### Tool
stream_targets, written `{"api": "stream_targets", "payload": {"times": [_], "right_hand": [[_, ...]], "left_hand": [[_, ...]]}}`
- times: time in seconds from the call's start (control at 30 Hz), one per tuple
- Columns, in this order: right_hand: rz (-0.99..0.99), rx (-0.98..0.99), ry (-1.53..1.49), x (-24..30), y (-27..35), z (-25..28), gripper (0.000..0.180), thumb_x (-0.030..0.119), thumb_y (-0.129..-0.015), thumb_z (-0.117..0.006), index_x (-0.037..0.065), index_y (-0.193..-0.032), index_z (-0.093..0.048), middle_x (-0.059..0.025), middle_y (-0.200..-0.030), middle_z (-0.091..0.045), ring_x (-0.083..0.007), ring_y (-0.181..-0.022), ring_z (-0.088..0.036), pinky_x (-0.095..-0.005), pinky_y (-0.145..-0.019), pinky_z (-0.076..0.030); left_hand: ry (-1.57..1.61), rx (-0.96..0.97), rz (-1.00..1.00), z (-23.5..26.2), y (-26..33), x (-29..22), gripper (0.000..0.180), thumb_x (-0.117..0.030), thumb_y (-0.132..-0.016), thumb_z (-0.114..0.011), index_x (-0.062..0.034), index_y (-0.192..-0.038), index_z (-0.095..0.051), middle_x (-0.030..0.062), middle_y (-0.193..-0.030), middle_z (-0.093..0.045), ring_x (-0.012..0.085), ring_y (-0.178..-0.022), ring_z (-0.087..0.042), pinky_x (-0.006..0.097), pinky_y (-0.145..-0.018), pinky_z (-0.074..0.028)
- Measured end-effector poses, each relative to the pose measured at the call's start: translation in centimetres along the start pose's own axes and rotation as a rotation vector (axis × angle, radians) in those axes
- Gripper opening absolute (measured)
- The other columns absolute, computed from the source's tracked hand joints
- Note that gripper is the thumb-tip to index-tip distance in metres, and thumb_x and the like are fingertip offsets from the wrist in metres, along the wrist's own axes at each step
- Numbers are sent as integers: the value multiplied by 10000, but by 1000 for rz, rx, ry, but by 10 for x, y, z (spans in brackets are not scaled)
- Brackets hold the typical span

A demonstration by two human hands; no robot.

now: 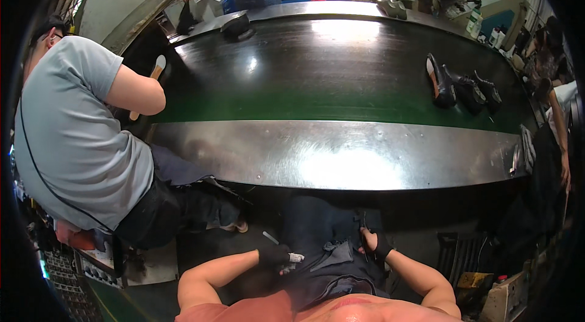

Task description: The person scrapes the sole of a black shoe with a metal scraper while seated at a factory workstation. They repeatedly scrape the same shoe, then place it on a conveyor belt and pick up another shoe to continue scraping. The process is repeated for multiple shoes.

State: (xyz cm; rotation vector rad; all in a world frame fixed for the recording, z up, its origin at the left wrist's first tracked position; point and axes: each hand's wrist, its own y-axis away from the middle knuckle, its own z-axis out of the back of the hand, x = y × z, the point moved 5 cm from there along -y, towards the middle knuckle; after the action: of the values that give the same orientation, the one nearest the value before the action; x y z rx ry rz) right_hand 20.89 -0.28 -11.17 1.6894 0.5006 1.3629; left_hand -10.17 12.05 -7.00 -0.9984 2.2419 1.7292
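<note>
On the dark conveyor belt (292, 72) there are black shoes (445, 96) toward the right, while a person (140, 93) in a grey shirt (91, 157) is at the left end.

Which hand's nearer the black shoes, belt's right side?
Right. The right hand is below-left of the black shoes in the picture; the left hand is farther left.

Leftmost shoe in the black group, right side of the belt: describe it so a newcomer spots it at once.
Beyond the shiny metal ledge, find the wide dark belt. Toward its right end sits a group of black shoes. The leftmost shoe, unlike its neighbours, shows a long tan surface.
</note>
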Motion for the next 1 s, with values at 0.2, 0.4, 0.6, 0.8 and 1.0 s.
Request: {"api": "stream_targets", "payload": {"times": [0.2,0.4,0.6,0.8,1.0], "right_hand": [[-88,-25,-2,3,0,0,580,459,-934,-523,-102,-1070,-567,-191,-743,-630,-260,-508,-630,-340,-471,-508],[-199,-24,66,-9,-11,14,658,530,-923,-498,-108,-1076,-559,-211,-834,-640,-265,-529,-649,-344,-489,-527],[-84,-31,-38,-28,-27,10,609,529,-904,-533,-38,-1124,-510,-229,-805,-578,-324,-474,-611,-410,-426,-513],[-157,-31,1,-9,-9,8,552,482,-912,-538,-34,-1108,-530,-205,-746,-585,-303,-459,-603,-387,-414,-501],[-75,-23,-34,-8,-7,7,543,489,-928,-498,-18,-1119,-533,-190,-731,-574,-288,-440,-576,-379,-432,-496]], "left_hand": [[10,27,0,2,-6,2,565,-507,-895,-609,30,-720,-621,106,-592,-597,179,-486,-591,288,-476,-494],[42,47,55,-4,7,-19,514,-530,-891,-602,-31,-766,-598,50,-639,-563,151,-512,-572,276,-479,-480],[-2,22,81,-6,25,-31,487,-482,-921,-580,-16,-787,-622,70,-623,-587,155,-490,-587,281,-482,-506],[21,24,49,-6,28,-29,472,-434,-931,-586,13,-792,-648,88,-629,-609,164,-468,-587,285,-457,-503],[-6,43,37,-8,37,-44,472,-438,-927,-592,-3,-750,-639,87,-620,-598,162,-474,-584,280,-467,-501]]}}
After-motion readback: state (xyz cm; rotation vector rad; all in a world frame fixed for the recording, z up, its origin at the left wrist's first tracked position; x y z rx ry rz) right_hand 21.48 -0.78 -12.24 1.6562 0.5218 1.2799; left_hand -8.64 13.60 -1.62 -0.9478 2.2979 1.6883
